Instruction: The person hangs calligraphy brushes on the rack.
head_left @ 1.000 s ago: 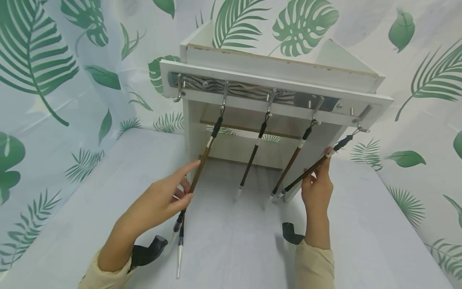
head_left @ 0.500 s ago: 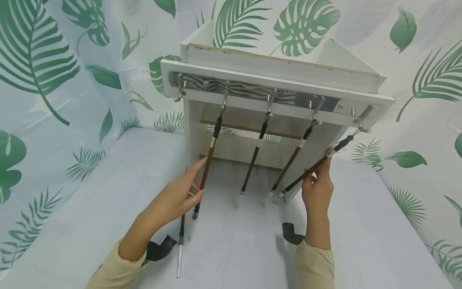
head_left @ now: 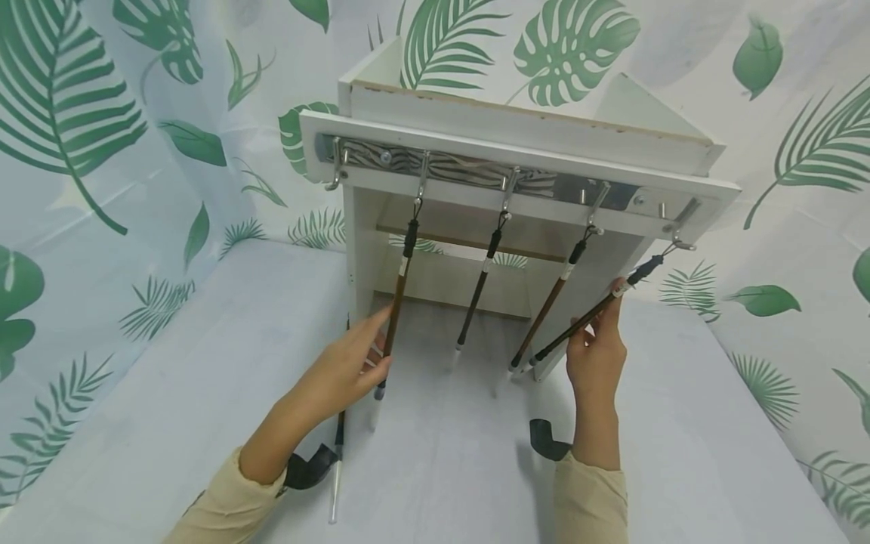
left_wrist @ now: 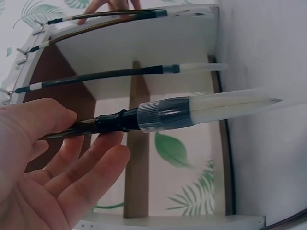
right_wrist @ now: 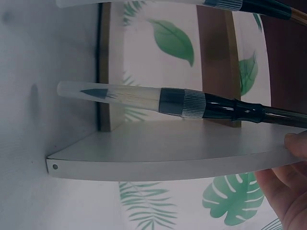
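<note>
My left hand [head_left: 347, 370] pinches the brown shaft of a calligraphy brush [head_left: 399, 291] that hangs by its loop from the second hook. The left wrist view shows thumb above and fingers below that brush [left_wrist: 165, 114], its pale bristles [left_wrist: 230, 105] beyond the grip. On the far right, my right hand [head_left: 598, 363] holds a dark calligraphy brush [head_left: 644, 270] tilted down to the left, its loop on the last hook. A clear cap [right_wrist: 69, 90] covers its bristles in the right wrist view. Two more brushes, one dark [head_left: 477, 291] and one brown [head_left: 546, 313], hang between my hands.
The hooks sit along the front rail of a white shelf unit [head_left: 530, 121] standing on the pale cloth [head_left: 448, 461]. The leftmost hook [head_left: 336, 165] carries no brush. Another capped brush [head_left: 336, 483] lies on the cloth, partly behind my left forearm.
My left hand has moved right with its brush, which swung from a steep lean toward the lower left to nearer vertical. My right hand has kept its place.
</note>
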A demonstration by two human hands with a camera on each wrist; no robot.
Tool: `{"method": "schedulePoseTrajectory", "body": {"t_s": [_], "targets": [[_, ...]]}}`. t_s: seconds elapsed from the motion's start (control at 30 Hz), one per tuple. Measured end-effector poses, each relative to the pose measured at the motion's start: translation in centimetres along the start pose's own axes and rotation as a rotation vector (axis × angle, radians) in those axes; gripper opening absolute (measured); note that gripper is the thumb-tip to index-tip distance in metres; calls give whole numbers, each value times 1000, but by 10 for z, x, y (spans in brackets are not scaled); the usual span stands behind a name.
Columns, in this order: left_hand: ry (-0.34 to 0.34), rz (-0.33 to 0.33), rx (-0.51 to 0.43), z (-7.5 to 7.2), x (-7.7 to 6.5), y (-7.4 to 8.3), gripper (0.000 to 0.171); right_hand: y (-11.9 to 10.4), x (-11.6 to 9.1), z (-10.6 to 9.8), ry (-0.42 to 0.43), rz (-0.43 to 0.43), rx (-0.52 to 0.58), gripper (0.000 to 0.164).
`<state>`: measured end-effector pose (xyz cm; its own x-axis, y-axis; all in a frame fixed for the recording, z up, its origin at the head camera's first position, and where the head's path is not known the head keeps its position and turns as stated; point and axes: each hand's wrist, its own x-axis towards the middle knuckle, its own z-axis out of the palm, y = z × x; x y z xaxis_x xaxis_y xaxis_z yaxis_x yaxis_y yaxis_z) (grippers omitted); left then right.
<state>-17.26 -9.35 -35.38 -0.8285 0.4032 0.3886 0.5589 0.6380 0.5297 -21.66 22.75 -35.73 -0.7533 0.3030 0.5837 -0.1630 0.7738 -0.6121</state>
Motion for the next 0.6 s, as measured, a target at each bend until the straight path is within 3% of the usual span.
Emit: {"method": "schedulePoseTrajectory", "body": {"t_s": [0.6], "targets": [[21,40,39,13,3,-12,54,-1,1,0,-4,14,7,78]]}}
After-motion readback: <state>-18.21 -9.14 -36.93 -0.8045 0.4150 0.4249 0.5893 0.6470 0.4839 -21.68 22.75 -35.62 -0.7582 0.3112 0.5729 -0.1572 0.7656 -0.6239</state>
